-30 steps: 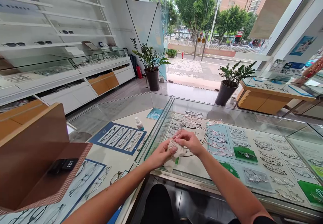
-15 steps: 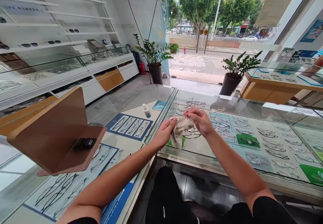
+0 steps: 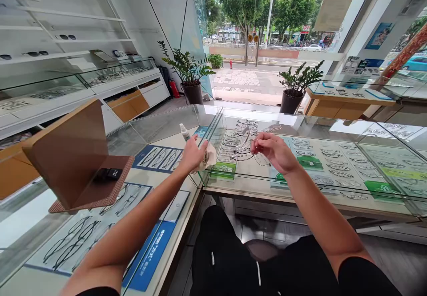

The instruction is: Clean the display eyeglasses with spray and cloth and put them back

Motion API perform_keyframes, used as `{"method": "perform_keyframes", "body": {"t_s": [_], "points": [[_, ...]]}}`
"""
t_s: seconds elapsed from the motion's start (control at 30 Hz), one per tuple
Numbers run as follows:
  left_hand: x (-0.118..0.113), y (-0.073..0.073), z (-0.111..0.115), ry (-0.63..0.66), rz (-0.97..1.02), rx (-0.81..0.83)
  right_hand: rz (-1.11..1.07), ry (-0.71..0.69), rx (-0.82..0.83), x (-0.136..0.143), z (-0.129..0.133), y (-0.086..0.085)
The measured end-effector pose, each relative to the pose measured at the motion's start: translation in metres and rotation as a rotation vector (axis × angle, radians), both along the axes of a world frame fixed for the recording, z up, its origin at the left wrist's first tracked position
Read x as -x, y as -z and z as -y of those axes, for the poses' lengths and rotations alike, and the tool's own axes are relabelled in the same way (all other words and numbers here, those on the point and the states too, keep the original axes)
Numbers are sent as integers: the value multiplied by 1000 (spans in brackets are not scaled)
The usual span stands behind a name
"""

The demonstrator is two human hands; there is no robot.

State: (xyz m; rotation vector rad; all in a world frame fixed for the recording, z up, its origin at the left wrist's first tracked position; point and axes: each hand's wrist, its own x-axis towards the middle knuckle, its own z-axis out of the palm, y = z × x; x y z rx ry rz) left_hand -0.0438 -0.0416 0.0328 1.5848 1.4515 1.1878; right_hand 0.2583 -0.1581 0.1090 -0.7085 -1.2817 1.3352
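Observation:
My left hand [image 3: 192, 154] is over the glass counter on the left, thumb and index finger stretched out. A pale beige cleaning cloth [image 3: 209, 156] hangs from it, gripped by the lower fingers. Just beyond its fingertips is a white spray bottle [image 3: 184, 131] with its lower part hidden by the hand; I cannot tell whether they touch. My right hand [image 3: 276, 152] pinches a thin-framed pair of eyeglasses [image 3: 245, 147] above the right display case. The frame's outline blends with the glasses lying under the glass.
A brown upright board on a ribbed base [image 3: 71, 158] stands on the left counter, with a small black device [image 3: 111, 174] on it. Rows of eyeglasses [image 3: 335, 162] lie inside the right case. Potted plants [image 3: 192, 92] flank the doorway.
My left hand has moved left from the eyeglasses to the spray bottle, taking the cloth with it. My right hand keeps the eyeglasses, now uncovered. The view has turned slightly right.

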Motion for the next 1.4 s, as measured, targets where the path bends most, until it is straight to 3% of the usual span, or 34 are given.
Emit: {"method": "perform_keyframes", "body": {"t_s": [0.07, 0.17, 0.27, 0.33, 0.53, 0.67, 0.77, 0.83, 0.9, 0.97, 1.07, 1.13, 1.2, 1.27, 1.4], "points": [[-7, -5, 23, 63, -97, -186, 75, -57, 32, -3, 11, -3], [-26, -23, 69, 340, -201, -497, 217, -154, 84, -8, 25, -4], [-45, -43, 111, 519, -218, -678, 295, -257, 125, -10, 38, -2], [-53, -51, 128, 552, -227, -714, 294, -307, 147, -10, 44, 0], [-53, -50, 133, 512, -223, -721, 292, -305, 157, -6, 51, 5], [-48, -58, 128, 502, -158, -739, 279, -285, 119, -3, 50, -5], [-52, -49, 137, 447, -57, -612, 279, -250, 102, 3, 56, -6], [-64, -26, 149, 440, 52, -329, 207, -250, 189, 10, 64, 10], [-78, 7, 166, 507, 186, 46, 70, -187, 292, 17, 77, 43], [-91, 38, 182, 565, 234, 303, -90, -62, 354, 23, 94, 84], [-100, 59, 193, 593, 186, 378, -296, 5, 447, 23, 117, 136], [-99, 53, 190, 635, 138, 333, -347, -9, 461, 15, 124, 153], [-97, 37, 183, 694, 122, 297, -309, -35, 411, 1, 122, 157], [-95, 21, 175, 724, 131, 272, -242, -76, 345, -15, 115, 153], [-95, -6, 155, 637, 246, 264, -198, -196, 280, -35, 106, 141]]}}
